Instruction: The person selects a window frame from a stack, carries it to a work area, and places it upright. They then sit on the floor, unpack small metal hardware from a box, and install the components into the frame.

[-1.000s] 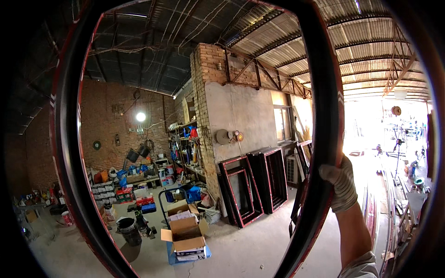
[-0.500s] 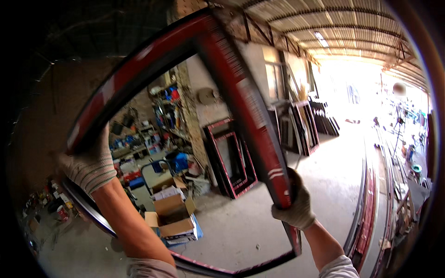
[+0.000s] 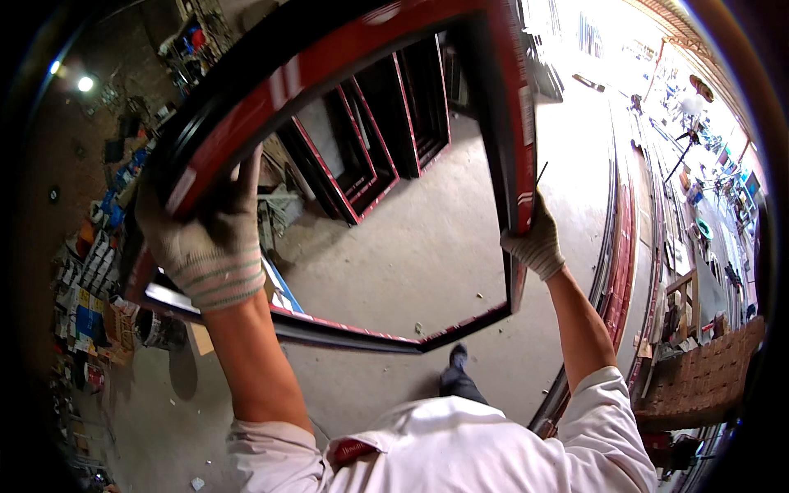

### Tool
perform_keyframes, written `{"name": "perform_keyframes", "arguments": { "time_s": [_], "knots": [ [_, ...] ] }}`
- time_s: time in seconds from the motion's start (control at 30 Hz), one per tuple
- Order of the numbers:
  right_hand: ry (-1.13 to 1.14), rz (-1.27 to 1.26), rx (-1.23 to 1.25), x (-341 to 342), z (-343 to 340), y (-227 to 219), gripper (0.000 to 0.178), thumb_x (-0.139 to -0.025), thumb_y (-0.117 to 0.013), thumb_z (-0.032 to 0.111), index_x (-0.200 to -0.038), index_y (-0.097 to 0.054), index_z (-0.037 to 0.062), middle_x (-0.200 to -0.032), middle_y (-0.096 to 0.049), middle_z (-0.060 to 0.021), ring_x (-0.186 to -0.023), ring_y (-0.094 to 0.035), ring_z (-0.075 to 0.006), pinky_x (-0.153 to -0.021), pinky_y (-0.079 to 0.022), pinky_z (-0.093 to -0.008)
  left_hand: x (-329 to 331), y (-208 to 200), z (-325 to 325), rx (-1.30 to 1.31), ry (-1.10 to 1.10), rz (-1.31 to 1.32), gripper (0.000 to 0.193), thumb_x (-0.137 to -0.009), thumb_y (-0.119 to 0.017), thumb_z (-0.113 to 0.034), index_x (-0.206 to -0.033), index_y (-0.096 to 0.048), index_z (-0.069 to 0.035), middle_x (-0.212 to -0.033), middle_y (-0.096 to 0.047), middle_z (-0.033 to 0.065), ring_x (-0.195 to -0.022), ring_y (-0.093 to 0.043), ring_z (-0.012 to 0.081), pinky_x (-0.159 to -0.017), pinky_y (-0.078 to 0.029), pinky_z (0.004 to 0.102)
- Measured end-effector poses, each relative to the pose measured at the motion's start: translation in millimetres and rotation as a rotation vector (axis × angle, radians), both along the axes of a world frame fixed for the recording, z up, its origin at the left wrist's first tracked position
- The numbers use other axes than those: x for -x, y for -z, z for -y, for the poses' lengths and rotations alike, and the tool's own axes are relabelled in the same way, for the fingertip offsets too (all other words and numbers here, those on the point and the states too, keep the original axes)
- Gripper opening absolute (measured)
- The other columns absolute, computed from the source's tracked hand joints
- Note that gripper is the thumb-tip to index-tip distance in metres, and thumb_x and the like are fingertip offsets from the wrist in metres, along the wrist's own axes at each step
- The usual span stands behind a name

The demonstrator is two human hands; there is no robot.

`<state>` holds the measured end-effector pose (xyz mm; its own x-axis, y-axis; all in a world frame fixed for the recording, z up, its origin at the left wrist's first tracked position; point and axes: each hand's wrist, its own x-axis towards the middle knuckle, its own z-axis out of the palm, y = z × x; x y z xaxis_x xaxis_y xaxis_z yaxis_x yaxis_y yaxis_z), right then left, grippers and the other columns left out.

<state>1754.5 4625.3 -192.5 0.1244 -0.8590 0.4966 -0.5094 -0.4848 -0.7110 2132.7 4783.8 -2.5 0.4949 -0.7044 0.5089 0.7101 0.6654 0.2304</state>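
I hold a large rectangular window frame, dark with red protective tape, tilted in front of me above the concrete floor. My left hand, in a grey knit glove, grips the frame's left side. My right hand, gloved the same way, grips the frame's right side rail. My white shirt and one dark shoe show below the frame's lower rail.
More dark frames lean against a wall ahead. Long red and dark profiles lie on the floor at right. A woven bench stands lower right. Cluttered shelves and boxes line the left side, with a bucket beside them.
The frame has tipped from upright toward flat and swung lower in front of me. My left hand came into view on its left side, and my view has turned down toward the floor.
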Motion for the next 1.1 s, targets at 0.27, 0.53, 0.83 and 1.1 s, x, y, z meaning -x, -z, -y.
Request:
{"name": "perform_keyframes", "arguments": {
  "time_s": [0.27, 0.53, 0.83, 1.1],
  "knots": [
    [-0.108, 0.281, -0.279, 56.7, 217.5, 119.7, 0.078, -0.060, -0.071, 0.006, -0.133, -0.044, 0.0069, -0.099, -0.057, -0.0007, -0.084, -0.053, -0.0141, -0.080, -0.053, -0.0280, 89.3, 12.0, 235.1, -0.266, -0.090, 0.085, 0.045, -0.092, -0.066, -0.022, -0.127, -0.051, 0.003, -0.125, -0.057, 0.0269, -0.116, -0.060, 0.0415, -0.096, -0.055, 0.0622],
    [-0.080, 0.323, -0.343, 28.8, 398.0, 119.0, 0.067, -0.060, -0.071, 0.008, -0.123, -0.049, 0.0069, -0.102, -0.057, -0.0041, -0.090, -0.055, -0.0166, -0.083, -0.053, -0.0289, 102.0, 32.1, 419.4, -0.352, 0.097, 0.044, 0.043, -0.089, -0.072, -0.017, -0.124, -0.056, 0.003, -0.121, -0.065, 0.0203, -0.105, -0.068, 0.0344, -0.088, -0.061, 0.0528],
    [0.000, 0.245, -0.197, -13.0, 604.3, 111.5, 0.057, -0.063, -0.070, 0.012, -0.117, -0.055, 0.0056, -0.107, -0.059, -0.0164, -0.103, -0.057, -0.0338, -0.093, -0.049, -0.0374, 59.9, 75.1, 633.3, -0.414, 0.159, -0.059, 0.033, -0.088, -0.073, -0.014, -0.113, -0.062, 0.005, -0.110, -0.070, 0.0204, -0.094, -0.072, 0.0343, -0.082, -0.063, 0.0534],
    [0.177, -0.163, -0.039, -20.7, 808.3, 77.0, 0.061, -0.065, -0.077, 0.021, -0.120, -0.056, 0.0047, -0.104, -0.058, -0.0185, -0.096, -0.058, -0.0359, -0.089, -0.051, -0.0415, 57.2, 106.1, 820.3, -0.406, 0.240, -0.083, 0.036, -0.086, -0.071, -0.006, -0.113, -0.055, 0.012, -0.109, -0.066, 0.0296, -0.099, -0.070, 0.0407, -0.086, -0.061, 0.0559]
  ]
}}
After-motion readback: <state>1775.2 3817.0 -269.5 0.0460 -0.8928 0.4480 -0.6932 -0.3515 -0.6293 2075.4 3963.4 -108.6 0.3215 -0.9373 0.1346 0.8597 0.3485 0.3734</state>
